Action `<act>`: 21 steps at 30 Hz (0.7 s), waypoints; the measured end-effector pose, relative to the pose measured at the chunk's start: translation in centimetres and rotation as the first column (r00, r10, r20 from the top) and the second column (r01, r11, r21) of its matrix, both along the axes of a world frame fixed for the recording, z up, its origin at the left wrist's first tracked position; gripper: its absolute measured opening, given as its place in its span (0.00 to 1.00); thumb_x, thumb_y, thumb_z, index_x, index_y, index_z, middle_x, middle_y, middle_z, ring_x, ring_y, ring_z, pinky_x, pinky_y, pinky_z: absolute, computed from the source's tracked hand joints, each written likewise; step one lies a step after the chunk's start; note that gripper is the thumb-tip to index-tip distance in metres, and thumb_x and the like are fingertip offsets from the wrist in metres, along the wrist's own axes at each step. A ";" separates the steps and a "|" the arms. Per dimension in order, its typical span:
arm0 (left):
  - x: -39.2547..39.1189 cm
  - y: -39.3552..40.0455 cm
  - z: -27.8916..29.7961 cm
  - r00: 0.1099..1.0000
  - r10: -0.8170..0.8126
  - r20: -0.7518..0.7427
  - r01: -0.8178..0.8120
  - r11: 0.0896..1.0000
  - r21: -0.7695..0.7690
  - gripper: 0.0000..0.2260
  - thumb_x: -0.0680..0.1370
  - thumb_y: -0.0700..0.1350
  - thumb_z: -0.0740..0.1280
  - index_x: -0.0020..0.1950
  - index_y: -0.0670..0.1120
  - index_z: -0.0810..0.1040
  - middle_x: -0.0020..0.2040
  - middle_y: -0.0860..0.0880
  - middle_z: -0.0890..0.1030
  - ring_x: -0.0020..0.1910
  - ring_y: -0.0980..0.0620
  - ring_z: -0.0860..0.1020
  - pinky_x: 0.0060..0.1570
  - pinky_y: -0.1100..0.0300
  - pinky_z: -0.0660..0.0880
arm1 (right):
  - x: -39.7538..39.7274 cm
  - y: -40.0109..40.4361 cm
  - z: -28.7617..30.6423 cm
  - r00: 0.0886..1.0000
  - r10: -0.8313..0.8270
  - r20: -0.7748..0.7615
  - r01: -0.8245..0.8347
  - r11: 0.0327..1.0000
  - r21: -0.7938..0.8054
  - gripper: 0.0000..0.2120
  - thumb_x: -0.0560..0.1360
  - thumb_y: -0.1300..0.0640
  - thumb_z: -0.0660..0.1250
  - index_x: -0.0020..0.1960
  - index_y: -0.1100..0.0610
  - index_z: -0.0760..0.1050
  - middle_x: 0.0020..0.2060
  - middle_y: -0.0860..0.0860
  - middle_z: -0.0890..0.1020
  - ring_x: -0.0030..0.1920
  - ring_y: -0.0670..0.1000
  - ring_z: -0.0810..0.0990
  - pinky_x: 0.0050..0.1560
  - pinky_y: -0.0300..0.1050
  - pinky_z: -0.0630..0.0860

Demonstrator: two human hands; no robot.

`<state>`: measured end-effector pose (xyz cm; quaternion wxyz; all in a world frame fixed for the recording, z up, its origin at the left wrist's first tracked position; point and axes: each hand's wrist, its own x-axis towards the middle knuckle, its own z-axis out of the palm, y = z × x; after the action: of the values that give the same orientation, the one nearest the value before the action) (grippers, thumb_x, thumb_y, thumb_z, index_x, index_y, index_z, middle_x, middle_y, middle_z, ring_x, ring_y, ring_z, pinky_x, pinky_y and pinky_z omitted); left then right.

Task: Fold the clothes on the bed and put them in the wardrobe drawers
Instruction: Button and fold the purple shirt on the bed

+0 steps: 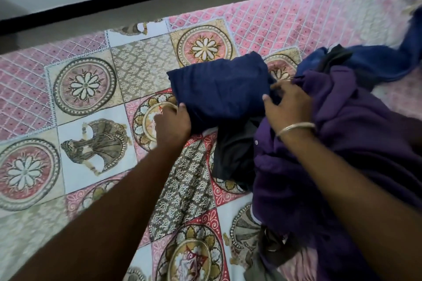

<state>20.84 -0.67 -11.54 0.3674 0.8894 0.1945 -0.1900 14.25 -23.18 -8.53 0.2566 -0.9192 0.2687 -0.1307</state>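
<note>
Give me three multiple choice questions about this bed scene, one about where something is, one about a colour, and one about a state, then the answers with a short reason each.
1. Where is the navy bundle?
A. on the floor
B. on the bed, between the hands
C. in a drawer

2. What colour is the shirt under the right forearm?
A. purple
B. yellow
C. white

3. What state is the navy bundle in?
A. spread flat
B. hanging
C. folded compact

Answers: 1 B, left hand and right hand flank it on the bedspread; 2 A, its cloth is purple; 3 C, it forms a tidy block.
</note>
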 end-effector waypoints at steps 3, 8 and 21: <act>-5.5 0.0 2.0 0.996 -0.090 0.020 0.090 0.996 -0.020 0.16 0.76 0.53 0.63 0.56 0.42 0.76 0.50 0.42 0.81 0.47 0.42 0.80 0.51 0.46 0.78 | -6.4 0.8 1.5 0.953 -0.265 -0.148 0.213 0.931 -0.296 0.23 0.68 0.51 0.74 0.61 0.55 0.74 0.57 0.58 0.75 0.57 0.62 0.75 0.54 0.59 0.69; -14.6 -0.3 5.2 0.969 -0.222 -0.106 0.194 0.954 -0.229 0.10 0.81 0.48 0.63 0.54 0.43 0.79 0.47 0.45 0.82 0.42 0.49 0.78 0.45 0.55 0.75 | -13.4 1.5 2.3 0.972 -0.195 -0.132 0.172 0.970 -0.171 0.12 0.73 0.59 0.69 0.55 0.62 0.81 0.44 0.63 0.80 0.44 0.66 0.79 0.42 0.58 0.78; -21.5 7.7 20.7 0.752 -0.453 -0.480 -0.266 0.458 -0.848 0.16 0.76 0.50 0.67 0.52 0.39 0.85 0.48 0.40 0.85 0.45 0.44 0.83 0.50 0.53 0.81 | -27.4 22.6 17.7 0.887 0.200 0.416 -0.259 0.962 0.088 0.15 0.75 0.64 0.60 0.57 0.60 0.81 0.52 0.52 0.82 0.55 0.45 0.79 0.58 0.34 0.73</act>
<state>-0.64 7.07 9.17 0.6677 0.4493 0.1277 -0.5797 -13.19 -0.61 9.17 0.3847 -0.8771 0.1076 -0.2668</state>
